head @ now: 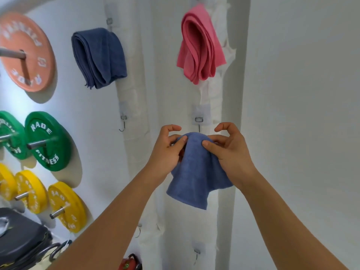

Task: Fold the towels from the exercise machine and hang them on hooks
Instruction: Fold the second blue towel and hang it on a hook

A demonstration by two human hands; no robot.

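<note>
A folded blue towel (196, 172) hangs from both my hands in front of the white wall. My left hand (167, 151) pinches its top fold from the left, and my right hand (228, 149) pinches it from the right. The towel's top sits just below a metal hook (199, 121), whose tip it hides. A dark navy towel (99, 57) hangs folded on an upper left hook. Up on the right, a pink towel (200, 45) hangs folded on another hook.
A bare hook (123, 122) is on the wall left of my hands; two more hooks (196, 254) sit lower down. Orange (25, 53), green (46, 141) and yellow (66, 206) weight plates hang on pegs at left. A dark bench pad (17, 238) is at bottom left.
</note>
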